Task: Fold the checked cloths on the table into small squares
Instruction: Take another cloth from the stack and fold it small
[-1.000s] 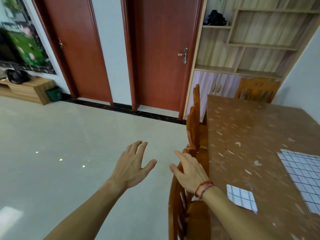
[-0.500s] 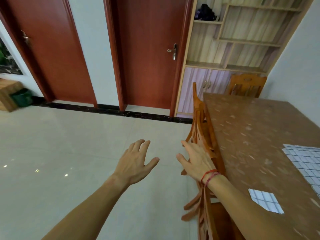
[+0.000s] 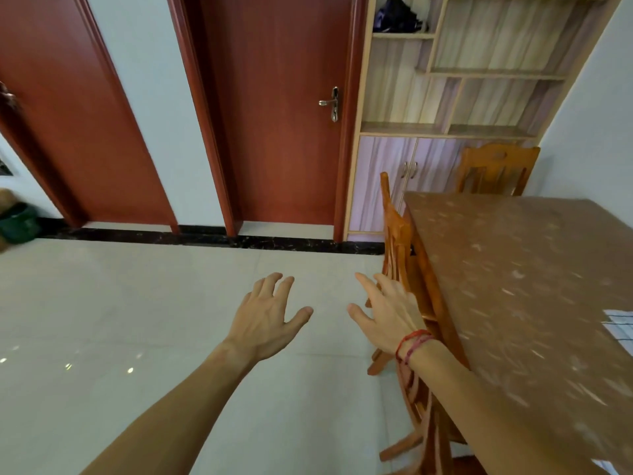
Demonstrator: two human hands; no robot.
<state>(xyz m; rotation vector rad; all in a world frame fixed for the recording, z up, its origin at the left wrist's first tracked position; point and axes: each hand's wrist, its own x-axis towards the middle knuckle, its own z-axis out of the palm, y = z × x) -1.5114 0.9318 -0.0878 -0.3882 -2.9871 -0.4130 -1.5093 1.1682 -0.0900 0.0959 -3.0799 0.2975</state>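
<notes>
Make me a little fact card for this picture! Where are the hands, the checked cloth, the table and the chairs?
left hand: open, fingers spread, holding nothing, above the floor
right hand: open, in front of the near chair; contact unclear
checked cloth: lying on the table, cut off by the picture's right edge
far chair: at the table's far end
folding: no hand on the cloth

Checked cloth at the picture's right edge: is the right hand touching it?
Apart. The head view shows the right hand by the chair, with bare table between it and the checked cloth.
</notes>
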